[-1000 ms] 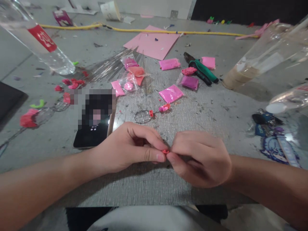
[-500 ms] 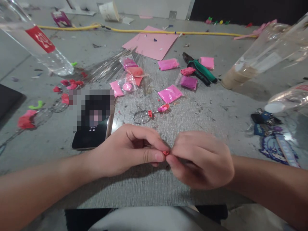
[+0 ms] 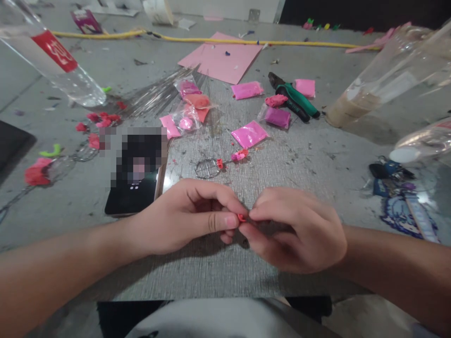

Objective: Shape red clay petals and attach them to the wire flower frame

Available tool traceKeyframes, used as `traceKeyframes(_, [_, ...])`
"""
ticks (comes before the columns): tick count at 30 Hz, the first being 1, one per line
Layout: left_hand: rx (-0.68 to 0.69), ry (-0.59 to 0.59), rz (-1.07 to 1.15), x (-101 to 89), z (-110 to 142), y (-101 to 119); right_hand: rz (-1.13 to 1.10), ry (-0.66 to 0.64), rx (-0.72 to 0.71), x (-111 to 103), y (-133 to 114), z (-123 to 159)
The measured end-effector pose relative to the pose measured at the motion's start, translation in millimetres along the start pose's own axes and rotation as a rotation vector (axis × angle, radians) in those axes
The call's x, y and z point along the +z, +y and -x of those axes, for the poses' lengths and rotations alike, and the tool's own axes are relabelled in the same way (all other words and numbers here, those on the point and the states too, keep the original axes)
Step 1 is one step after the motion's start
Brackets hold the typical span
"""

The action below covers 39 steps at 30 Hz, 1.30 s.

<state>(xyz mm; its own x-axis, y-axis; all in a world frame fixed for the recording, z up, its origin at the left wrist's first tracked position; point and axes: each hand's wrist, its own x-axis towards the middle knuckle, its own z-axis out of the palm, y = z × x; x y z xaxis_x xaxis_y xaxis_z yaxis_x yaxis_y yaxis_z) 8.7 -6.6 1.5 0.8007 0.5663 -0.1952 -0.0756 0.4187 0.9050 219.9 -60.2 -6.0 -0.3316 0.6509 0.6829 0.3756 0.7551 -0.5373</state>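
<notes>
My left hand [image 3: 183, 218] and my right hand [image 3: 299, 230] meet above the near part of the grey table [image 3: 317, 155], fingertips pinched together. Between them sits a tiny red piece of clay [image 3: 241, 218], held by both thumbs and forefingers. Most of the piece is hidden by my fingers. Just beyond my hands lies a small wire loop [image 3: 207, 168] with red and pink clay bits [image 3: 239, 155] on its stem.
A phone [image 3: 136, 180] lies left of my hands. Pink clay packets [image 3: 249, 135], green-handled pliers [image 3: 294, 101], pink paper [image 3: 221, 61] and bundled wires [image 3: 155, 96] lie further back. Clear bottles [image 3: 52, 58] stand left and right [image 3: 380, 89]. Keys [image 3: 391, 171] rest right.
My fingertips have shifted slightly on the red piece, and the view has tipped a little. Nothing on the table has moved.
</notes>
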Motion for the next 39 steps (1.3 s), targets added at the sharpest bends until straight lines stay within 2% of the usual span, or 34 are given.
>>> traceKeyframes(5, [-0.011,0.010,-0.045,-3.3,0,-1,0.079,0.018,0.002,1,-3,2])
traceKeyframes(13, [-0.020,0.006,-0.031,-5.4,-3,0,0.089,-0.088,0.038,-4,-4,-2])
traceKeyframes(17, [-0.042,0.003,-0.045,-6.1,-3,1,0.072,-0.096,0.052,-4,-4,-2])
traceKeyframes(31, [0.082,-0.050,-0.273,-10.1,-4,8,0.013,-0.158,0.062,-4,-4,1])
traceKeyframes(39, [0.061,-0.055,-0.321,-11.9,-3,9,-0.014,-0.156,0.033,-4,-3,1])
